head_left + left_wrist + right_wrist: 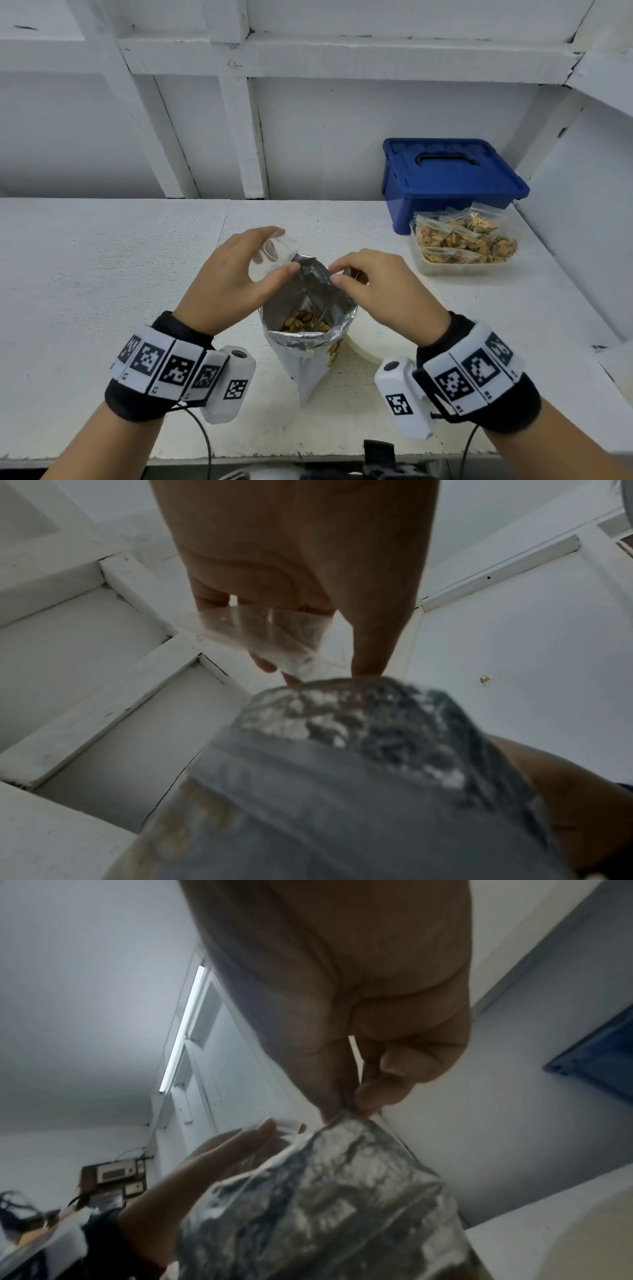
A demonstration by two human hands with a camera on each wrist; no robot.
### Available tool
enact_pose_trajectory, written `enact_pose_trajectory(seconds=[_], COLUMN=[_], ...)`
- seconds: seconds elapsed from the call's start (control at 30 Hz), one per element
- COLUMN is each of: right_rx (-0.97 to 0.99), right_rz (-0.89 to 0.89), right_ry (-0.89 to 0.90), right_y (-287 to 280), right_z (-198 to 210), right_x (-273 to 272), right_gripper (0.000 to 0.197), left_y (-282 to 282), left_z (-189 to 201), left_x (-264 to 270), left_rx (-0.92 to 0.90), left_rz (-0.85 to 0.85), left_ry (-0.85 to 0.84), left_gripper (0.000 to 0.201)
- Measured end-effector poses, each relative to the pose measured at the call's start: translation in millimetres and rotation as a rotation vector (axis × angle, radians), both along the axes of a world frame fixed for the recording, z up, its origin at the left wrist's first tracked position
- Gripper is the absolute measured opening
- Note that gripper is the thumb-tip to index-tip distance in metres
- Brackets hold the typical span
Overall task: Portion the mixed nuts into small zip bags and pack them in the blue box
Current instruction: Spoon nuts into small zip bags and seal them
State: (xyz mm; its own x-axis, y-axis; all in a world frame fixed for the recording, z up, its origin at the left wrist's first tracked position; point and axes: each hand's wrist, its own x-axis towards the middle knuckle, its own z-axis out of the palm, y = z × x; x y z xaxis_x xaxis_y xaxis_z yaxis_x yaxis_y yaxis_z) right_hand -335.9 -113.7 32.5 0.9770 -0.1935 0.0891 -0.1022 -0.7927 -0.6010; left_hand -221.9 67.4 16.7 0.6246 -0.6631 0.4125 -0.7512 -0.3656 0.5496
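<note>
Foil pouch: the foil pouch [310, 329] stands upright on the bench [102, 274] at near centre, mouth wide open, with mixed nuts [303, 320] lying low inside.
Right hand: the right hand [383, 291] pinches the far rim of the foil pouch between thumb and forefinger, holding the mouth up and open.
Left hand: the left hand [236, 274] is curled round a small empty zip bag [274, 253], held just beside the left of the rim, thumb tip at the foil.
Step in hand: another portion, by my reading; the zip bag holds no nuts yet.
Next move: it calls for the zip bag's mouth to be spread, then nuts brought up from deep in the pouch, by reaching in or tipping it; the bag's opening is small, so spills look likely.
Filled bags: further right, a clear tub [455, 267] holds a heap of filled bags [466, 236].
Blue box: the blue box [448, 174] sits far right behind the tub, lid on; it must be opened before packing.
</note>
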Motion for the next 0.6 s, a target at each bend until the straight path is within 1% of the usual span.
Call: enact_pose_trajectory(seconds=[0.1, 0.17, 0.27, 0.33, 0.4, 0.5, 0.6], right_rx=[-0.038, -0.043, -0.097, -0.17, -0.207, -0.276, -0.231], right_rz=[0.034, 0.053, 0.032, 0.051, 0.099, 0.159, 0.179], right_ry=[-0.053, -0.091, -0.259, -0.308, -0.23, -0.094, -0.103], right_y=[4, 5, 2, -2, -3, 0, 1], right_z=[-1, 0, 4, 4, -1, -14, -17], right_x=[-2, -4, -5, -2, 1, 4, 5], right_gripper=[0.022, 0.021, 0.025, 0.028, 0.029, 0.026, 0.029], left_y=[-2, -5, -7, -10, -11, -14, -15], left_z=[-5, -9, -13, -16, -18, -21, -21], left_x=[0, -1, -2, -2, -2, -3, -3], left_rx=[0.008, 0.007, 0.016, 0.022, 0.028, 0.033, 0.037], left_rz=[-0.008, -0.022, -0.028, -0.024, -0.017, -0.007, 0.003], left_ry=[0.036, 0.065, 0.097, 0.107, 0.115, 0.112, 0.091], left_gripper=[0.055, 0.054, 0.054, 0.055, 0.056, 0.058, 0.058])
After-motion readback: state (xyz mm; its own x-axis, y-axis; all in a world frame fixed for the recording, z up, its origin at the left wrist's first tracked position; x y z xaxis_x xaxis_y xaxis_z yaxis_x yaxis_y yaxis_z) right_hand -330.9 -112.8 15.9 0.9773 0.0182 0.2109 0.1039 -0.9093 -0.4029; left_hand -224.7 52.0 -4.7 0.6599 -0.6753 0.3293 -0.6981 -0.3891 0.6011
